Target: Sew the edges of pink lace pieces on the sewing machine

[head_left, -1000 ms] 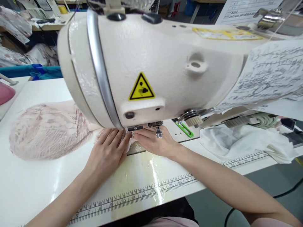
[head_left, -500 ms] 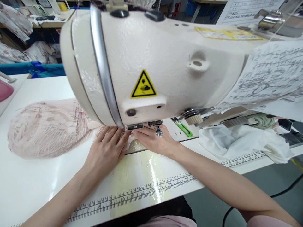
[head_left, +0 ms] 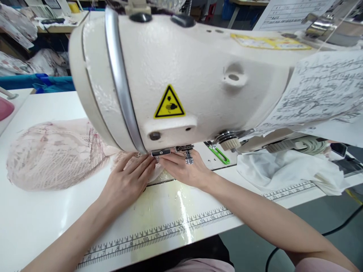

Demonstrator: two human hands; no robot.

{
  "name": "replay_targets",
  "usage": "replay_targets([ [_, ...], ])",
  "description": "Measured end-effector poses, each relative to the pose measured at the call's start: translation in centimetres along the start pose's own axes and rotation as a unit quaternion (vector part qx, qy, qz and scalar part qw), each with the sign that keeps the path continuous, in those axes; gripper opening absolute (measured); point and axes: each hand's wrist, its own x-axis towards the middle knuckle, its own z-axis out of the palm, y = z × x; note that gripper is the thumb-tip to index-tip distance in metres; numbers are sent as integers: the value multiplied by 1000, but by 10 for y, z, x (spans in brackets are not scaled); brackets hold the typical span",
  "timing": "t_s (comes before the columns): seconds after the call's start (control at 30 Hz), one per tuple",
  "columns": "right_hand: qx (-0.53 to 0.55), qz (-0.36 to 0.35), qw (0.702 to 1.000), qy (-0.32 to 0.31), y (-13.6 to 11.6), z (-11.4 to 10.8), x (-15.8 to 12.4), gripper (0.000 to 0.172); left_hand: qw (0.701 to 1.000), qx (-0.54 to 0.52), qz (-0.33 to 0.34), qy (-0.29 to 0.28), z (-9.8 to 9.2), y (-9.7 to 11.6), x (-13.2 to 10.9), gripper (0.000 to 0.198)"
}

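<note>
A big cream sewing machine point(head_left: 181, 71) fills the upper view and hides its needle. Pale pink lace fabric point(head_left: 53, 153) lies on the white table point(head_left: 42, 219) to the left and runs under the machine head. My left hand point(head_left: 129, 181) lies flat on the lace just left of the presser foot point(head_left: 170, 152), fingers stretched out. Right of the foot, my right hand point(head_left: 184, 170) presses the fabric edge with fingers extended together; their tips are partly hidden under the machine. Neither hand grips anything that I can see.
A printed ruler point(head_left: 159, 234) runs along the table's front edge. Green snips point(head_left: 219, 154) lie behind my right hand. White cloth point(head_left: 289, 170) is heaped at the right, under a printed paper sheet point(head_left: 323, 90). Fabric piles and a blue bin point(head_left: 39, 81) stand at the back left.
My left hand has slid slightly forward and its fingers bend a little more over the lace. The right hand stays at the presser foot. The view has shifted slightly.
</note>
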Motion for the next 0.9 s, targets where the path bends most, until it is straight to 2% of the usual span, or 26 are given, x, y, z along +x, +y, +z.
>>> replay_targets([
  [0.23,19,-5,1000,23,2,4,-1,19,999,-33,3,-7,-1,-4,-2,27],
  [0.6,33,-7,999,19,1,6,-2,22,999,-31,-1,-7,-4,-6,1,23],
  [0.9,19,-7,1000,21,-4,0,3,15,999,-30,-1,-21,-5,-10,0,21],
])
